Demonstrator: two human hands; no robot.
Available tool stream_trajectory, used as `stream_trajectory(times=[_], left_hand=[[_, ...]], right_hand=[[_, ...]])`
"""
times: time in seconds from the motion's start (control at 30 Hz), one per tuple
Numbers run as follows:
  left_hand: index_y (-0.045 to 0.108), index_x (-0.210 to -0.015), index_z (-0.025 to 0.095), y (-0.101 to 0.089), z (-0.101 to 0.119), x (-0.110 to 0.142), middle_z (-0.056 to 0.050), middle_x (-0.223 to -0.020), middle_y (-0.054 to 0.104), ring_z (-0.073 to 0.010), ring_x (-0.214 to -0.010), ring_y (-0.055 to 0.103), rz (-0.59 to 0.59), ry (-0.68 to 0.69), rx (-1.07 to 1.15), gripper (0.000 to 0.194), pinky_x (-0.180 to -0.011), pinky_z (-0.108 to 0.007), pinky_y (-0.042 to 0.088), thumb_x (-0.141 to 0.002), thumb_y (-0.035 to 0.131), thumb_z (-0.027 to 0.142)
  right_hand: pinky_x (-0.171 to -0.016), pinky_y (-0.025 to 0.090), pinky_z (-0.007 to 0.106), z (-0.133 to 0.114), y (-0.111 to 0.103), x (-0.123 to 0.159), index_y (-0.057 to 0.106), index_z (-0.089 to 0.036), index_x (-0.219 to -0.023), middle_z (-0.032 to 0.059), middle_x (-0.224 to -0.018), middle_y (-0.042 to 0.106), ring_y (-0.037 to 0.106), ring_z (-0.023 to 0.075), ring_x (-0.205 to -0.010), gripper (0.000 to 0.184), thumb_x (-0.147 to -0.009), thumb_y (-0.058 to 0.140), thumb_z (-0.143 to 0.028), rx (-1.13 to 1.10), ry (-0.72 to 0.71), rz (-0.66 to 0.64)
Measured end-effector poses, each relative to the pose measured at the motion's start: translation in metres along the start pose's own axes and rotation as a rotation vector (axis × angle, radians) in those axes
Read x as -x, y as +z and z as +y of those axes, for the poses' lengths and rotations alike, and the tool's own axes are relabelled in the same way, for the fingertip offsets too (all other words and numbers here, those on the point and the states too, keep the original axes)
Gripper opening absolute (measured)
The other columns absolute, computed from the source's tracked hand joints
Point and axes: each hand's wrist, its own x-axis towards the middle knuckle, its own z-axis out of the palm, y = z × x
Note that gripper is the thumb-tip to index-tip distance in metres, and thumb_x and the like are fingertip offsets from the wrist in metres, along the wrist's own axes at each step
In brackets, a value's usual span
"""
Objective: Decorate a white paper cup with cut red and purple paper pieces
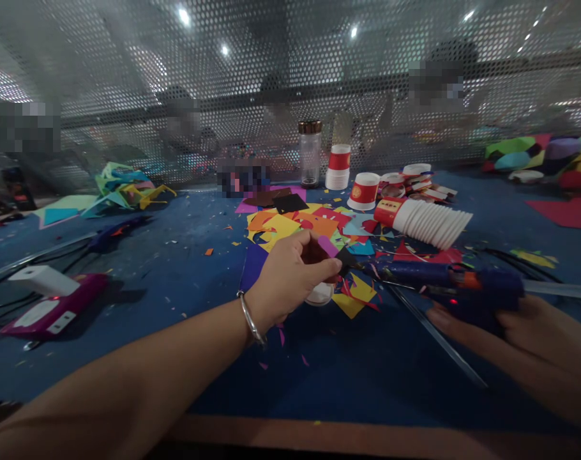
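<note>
My left hand (290, 271), wearing a silver bangle (251, 319), pinches a small black piece of paper (347, 260) between thumb and fingers. A rounded purple piece (327, 246) sticks up by the same fingertips; whether it joins the black one I cannot tell. Wrapped around the handle of a blue hot glue gun (463, 284), my right hand (520, 345) keeps its nozzle close to the black piece. A red light shows on the gun, and a clear glue stick (558, 289) juts from its back. Under my left hand, a white round object (320, 294) is mostly hidden.
Coloured paper scraps (309, 223) cover the table's middle. Beyond them stand a glass bottle (310, 153) and red-and-white paper cups (364, 191); a cup stack (424, 220) lies sideways. A second glue gun (120, 231) and a magenta power strip (55, 310) lie left. Perforated metal (281, 57) closes the back.
</note>
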Motion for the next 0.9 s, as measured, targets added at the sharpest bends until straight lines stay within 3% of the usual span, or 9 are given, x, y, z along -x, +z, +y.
stream_trajectory(times=[0.47, 0.7, 0.8, 0.9], left_hand=[[0.062, -0.080, 0.018, 0.000, 0.000, 0.000, 0.000, -0.069, 0.067, -0.0126, -0.059, 0.064, 0.005, 0.011, -0.021, 0.017, -0.060, -0.027, 0.050, -0.073, 0.077, 0.016], [0.058, -0.076, 0.016, 0.003, 0.004, 0.002, 0.002, -0.066, 0.064, -0.0098, -0.055, 0.063, 0.019, -0.067, 0.101, 0.020, -0.058, -0.023, 0.050, -0.075, 0.076, 0.008], [0.057, -0.072, 0.015, 0.004, 0.005, 0.000, 0.003, -0.064, 0.062, -0.0087, -0.054, 0.063, 0.026, -0.113, 0.174, 0.022, -0.058, -0.023, 0.051, -0.076, 0.076, 0.005], [0.057, -0.073, 0.014, 0.005, 0.007, -0.002, 0.003, -0.065, 0.062, -0.0092, -0.054, 0.065, 0.053, -0.157, 0.251, 0.022, -0.060, -0.023, 0.053, -0.078, 0.073, 0.001]], right_hand=[[-0.057, 0.062, 0.041, -0.005, -0.001, -0.004, 0.077, -0.032, -0.070, 0.0063, -0.063, 0.076, 0.071, 0.0301, -0.054, 0.049, -0.091, 0.050, -0.067, 0.027, 0.035, 0.012], [-0.038, 0.053, 0.036, -0.013, -0.006, -0.010, 0.068, -0.030, -0.057, 0.0011, -0.048, 0.069, 0.065, 0.0255, -0.038, 0.049, -0.092, 0.052, -0.060, 0.033, -0.040, 0.056], [-0.045, 0.059, 0.035, -0.016, -0.007, -0.010, 0.073, -0.029, -0.064, 0.0010, -0.057, 0.075, 0.071, 0.0267, -0.047, 0.041, -0.091, 0.054, -0.054, 0.014, -0.037, 0.065], [-0.052, 0.061, 0.036, 0.001, -0.007, -0.001, 0.077, -0.030, -0.068, 0.0018, -0.062, 0.077, 0.071, 0.0269, -0.051, 0.043, -0.092, 0.053, -0.056, 0.021, 0.002, 0.060]])
